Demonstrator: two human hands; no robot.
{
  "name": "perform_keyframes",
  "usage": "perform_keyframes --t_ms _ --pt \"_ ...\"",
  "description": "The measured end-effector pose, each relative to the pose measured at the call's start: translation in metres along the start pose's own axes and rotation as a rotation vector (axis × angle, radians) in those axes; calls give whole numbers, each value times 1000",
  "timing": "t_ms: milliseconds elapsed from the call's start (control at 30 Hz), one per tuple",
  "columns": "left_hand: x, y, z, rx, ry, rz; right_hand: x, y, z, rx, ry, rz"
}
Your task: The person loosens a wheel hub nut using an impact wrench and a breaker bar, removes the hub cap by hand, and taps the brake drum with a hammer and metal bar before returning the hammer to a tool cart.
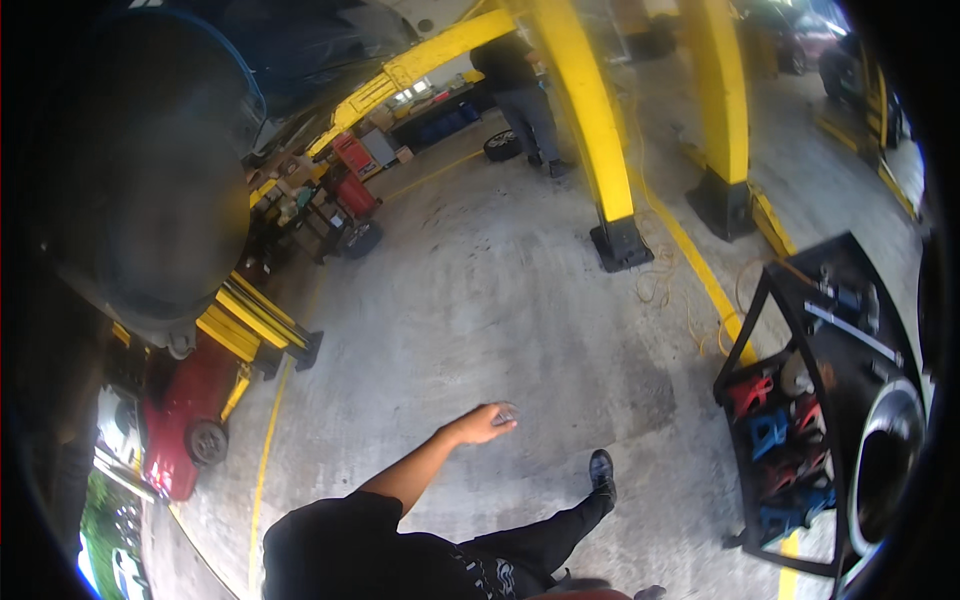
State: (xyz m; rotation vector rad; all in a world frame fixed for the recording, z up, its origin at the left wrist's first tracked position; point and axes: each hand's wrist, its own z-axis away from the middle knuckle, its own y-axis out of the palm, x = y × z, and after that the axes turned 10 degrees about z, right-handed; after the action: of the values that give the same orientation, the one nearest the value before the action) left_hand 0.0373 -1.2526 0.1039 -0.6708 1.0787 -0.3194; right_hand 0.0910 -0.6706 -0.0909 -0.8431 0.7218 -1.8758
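Note:
My left hand is held out over the concrete floor, with the bare forearm reaching from a black sleeve. Its fingers are curled, and a small greyish thing may be between them, too small to name. At the bottom edge a strip of what looks like my right forearm shows; the fingers of my right hand cannot be made out. One black shoe steps forward on the floor. To the right stands a black tool cart, apart from both hands, with a long metal wrench on top.
Red and blue jack stands fill the cart's lower shelf; a silver ring-shaped part is beside it. Yellow lift posts rise ahead, with a hose nearby. A person stands near a tire. A raised vehicle hangs at left.

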Motion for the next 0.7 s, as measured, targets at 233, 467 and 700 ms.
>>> perform_keyframes --t_ms 233,467,700 --pt "-43 -290 -184 -1077 220 94 258 -78 -166 -53 -269 -136" --pt "-181 -583 -234 -1538 392 -302 545 -185 -240 -2 -721 -6" --pt "-228 -685 -260 -1625 -430 -502 743 -195 -323 16 -1045 -88"
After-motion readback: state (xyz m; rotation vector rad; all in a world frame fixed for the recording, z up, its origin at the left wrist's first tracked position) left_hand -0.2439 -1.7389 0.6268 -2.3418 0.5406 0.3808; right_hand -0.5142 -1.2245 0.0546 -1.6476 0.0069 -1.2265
